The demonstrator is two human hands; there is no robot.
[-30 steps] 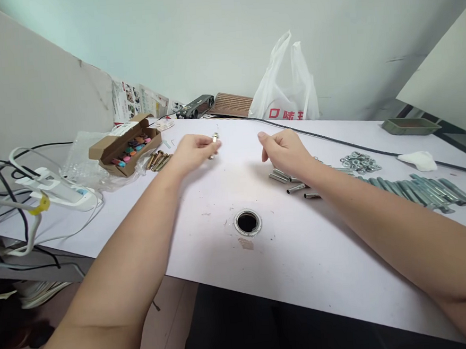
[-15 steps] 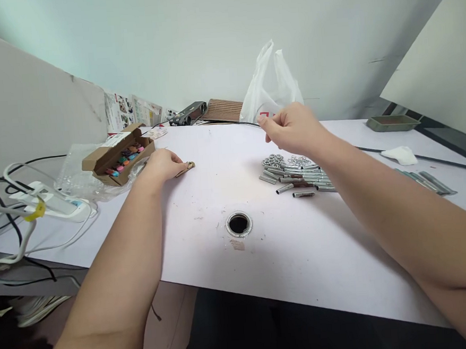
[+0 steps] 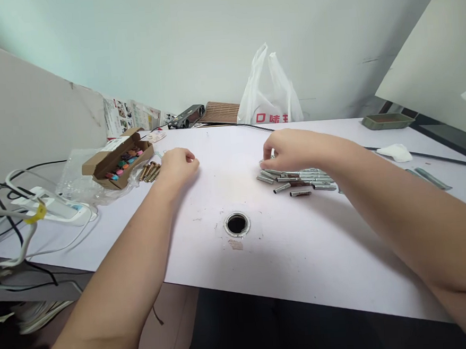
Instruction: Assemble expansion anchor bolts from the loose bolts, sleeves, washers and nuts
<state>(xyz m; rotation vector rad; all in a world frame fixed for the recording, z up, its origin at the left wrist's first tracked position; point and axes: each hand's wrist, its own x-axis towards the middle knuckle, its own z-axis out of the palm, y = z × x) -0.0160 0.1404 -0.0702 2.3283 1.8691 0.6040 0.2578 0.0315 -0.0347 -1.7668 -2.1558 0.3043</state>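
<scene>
My left hand (image 3: 180,170) rests low over the table with its fingers curled together; what they hold, if anything, is hidden. Just left of it lie several brass-coloured bolts (image 3: 150,171), beside a cardboard box (image 3: 145,148) with colourful small pieces inside. My right hand (image 3: 285,148) reaches down at the pile of small metal rings or nuts, its fingertips bent together there. That hand covers most of the pile, and I cannot make out what is between the fingers. Close below it lie several shiny metal tubes (image 3: 299,178), loosely heaped.
A round hole (image 3: 237,224) with a metal rim opens in the white tabletop (image 3: 206,251). At the left are a power strip (image 3: 65,207) and tangled cables. A white plastic bag (image 3: 269,95) stands at the back; a green tray (image 3: 388,121) and crumpled tissue (image 3: 395,153) are at the right.
My right hand has come down from the air onto the small metal pieces. My left hand has shifted slightly right, and the bolts now show on its left side.
</scene>
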